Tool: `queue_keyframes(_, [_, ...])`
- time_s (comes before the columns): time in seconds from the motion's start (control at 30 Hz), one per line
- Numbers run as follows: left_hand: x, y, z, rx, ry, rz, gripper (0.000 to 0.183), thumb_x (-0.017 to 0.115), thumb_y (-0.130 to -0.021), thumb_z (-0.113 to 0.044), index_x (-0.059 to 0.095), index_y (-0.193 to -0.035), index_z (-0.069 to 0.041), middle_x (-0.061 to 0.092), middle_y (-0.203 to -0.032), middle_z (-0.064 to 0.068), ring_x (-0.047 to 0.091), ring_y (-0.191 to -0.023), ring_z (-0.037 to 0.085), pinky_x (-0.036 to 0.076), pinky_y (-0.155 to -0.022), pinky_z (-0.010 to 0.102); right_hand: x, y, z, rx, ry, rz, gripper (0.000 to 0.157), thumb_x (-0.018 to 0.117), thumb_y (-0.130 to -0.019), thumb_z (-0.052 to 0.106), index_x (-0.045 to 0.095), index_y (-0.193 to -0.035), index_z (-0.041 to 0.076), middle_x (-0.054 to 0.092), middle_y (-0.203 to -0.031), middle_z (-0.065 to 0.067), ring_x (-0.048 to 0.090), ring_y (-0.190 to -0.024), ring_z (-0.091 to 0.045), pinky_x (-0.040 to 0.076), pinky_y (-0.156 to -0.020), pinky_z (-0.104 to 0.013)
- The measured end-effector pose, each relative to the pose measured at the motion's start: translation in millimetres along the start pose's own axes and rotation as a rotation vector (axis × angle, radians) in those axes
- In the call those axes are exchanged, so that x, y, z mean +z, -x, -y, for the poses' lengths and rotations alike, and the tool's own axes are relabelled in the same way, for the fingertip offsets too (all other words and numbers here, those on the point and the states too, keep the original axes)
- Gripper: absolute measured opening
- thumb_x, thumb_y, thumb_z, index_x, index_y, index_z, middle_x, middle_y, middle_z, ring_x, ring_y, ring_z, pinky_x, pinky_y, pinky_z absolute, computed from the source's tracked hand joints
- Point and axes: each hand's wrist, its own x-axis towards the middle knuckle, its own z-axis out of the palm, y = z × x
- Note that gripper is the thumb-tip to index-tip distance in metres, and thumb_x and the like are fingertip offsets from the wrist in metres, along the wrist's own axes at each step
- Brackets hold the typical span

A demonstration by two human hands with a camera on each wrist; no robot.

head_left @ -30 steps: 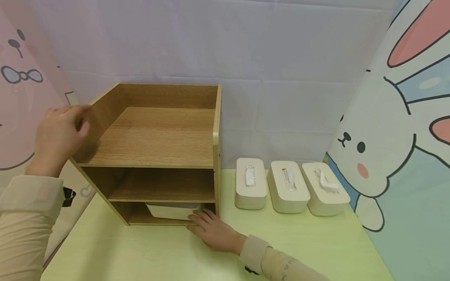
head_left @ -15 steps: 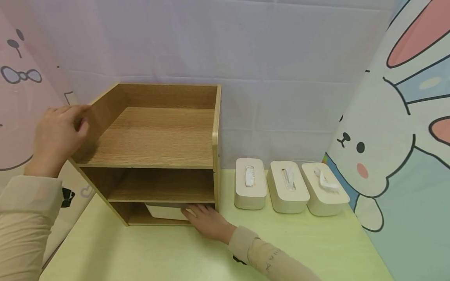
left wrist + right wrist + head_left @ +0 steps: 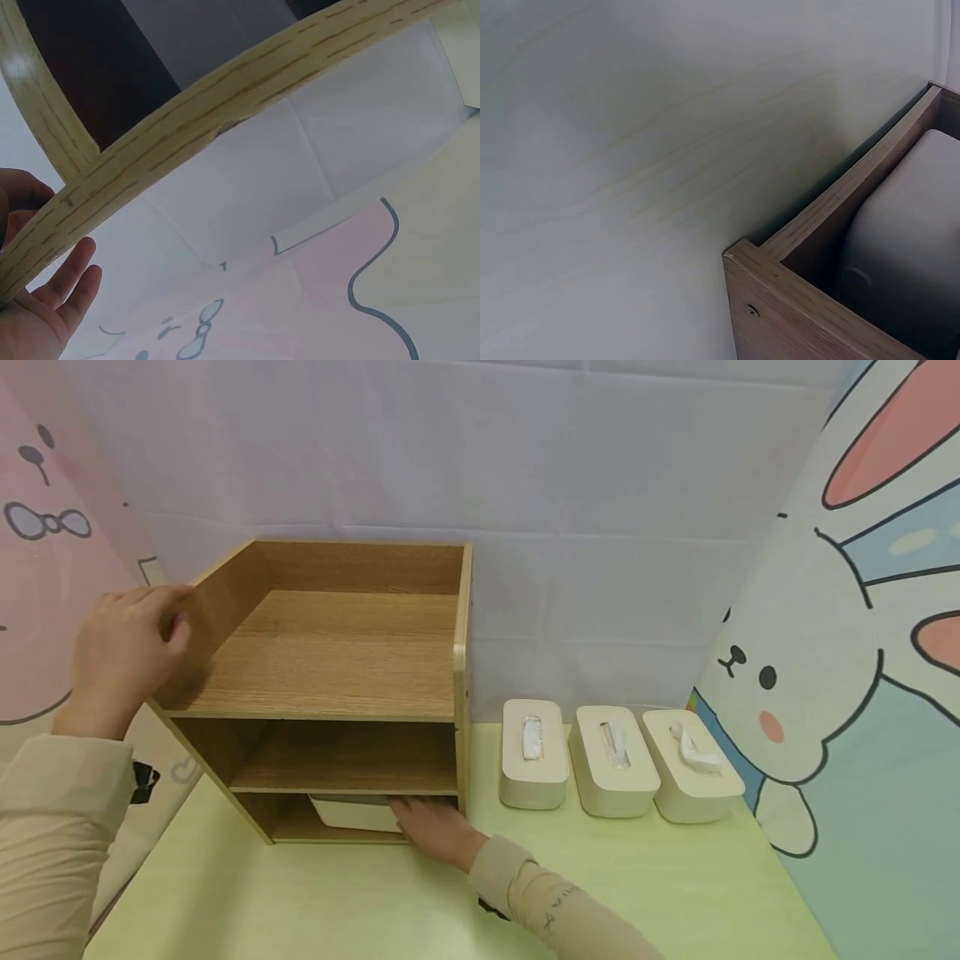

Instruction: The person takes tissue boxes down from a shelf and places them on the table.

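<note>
A wooden shelf unit point(image 3: 337, 647) stands on the table. My left hand point(image 3: 127, 652) grips the upper edge of its left side panel; in the left wrist view the panel point(image 3: 225, 97) passes between fingers and thumb. A cream box with rounded corners point(image 3: 348, 814) lies in the lowest compartment, shaped like the tissue boxes outside. My right hand point(image 3: 438, 835) reaches into that compartment at the box's right end, its fingers largely hidden under the shelf board. In the right wrist view the box point(image 3: 911, 225) sits inside the wooden frame point(image 3: 810, 300), with the hand out of sight.
Three cream tissue boxes stand in a row right of the shelf: a near one point(image 3: 534, 756), a middle one point(image 3: 615, 764) and a far right one point(image 3: 693, 768). The pale green table point(image 3: 337, 902) meets a white cloth wall point(image 3: 637, 527) behind.
My right hand has moved left along the box, and its fingers have gone deeper under the shelf board. The left hand and the shelf have stayed put.
</note>
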Motion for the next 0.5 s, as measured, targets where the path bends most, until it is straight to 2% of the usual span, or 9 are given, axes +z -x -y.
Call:
queue_keyframes(0.23, [-1.1,-0.7,-2.0,0.001,0.004,0.001,0.032,0.048,-0.081,-0.006,0.061,-0.109,0.001,0.061,-0.102,0.029,0.049,-0.088,0.048,0.037,-0.079,0.055,1.9,-1.6,1.4,0.038,0.017,-0.006,0.024,0.047,-0.094,0.029,0.048,-0.116,0.019,0.060,-0.089,0.008,0.053,-0.060,-0.003,0.035,-0.038,-0.014])
queue_keyframes(0.5, [-1.4,-0.8,-1.2,0.005,0.006,-0.004,0.032,0.047,-0.081,-0.006,0.061,-0.110,0.001,0.061,-0.103,0.029,0.049,-0.088,0.048,0.037,-0.079,0.055,4.2,-3.2,3.6,0.067,0.011,-0.004,0.026,0.047,-0.094,0.030,0.049,-0.118,0.019,0.061,-0.093,0.007,0.057,-0.065,-0.004,0.043,-0.044,-0.016])
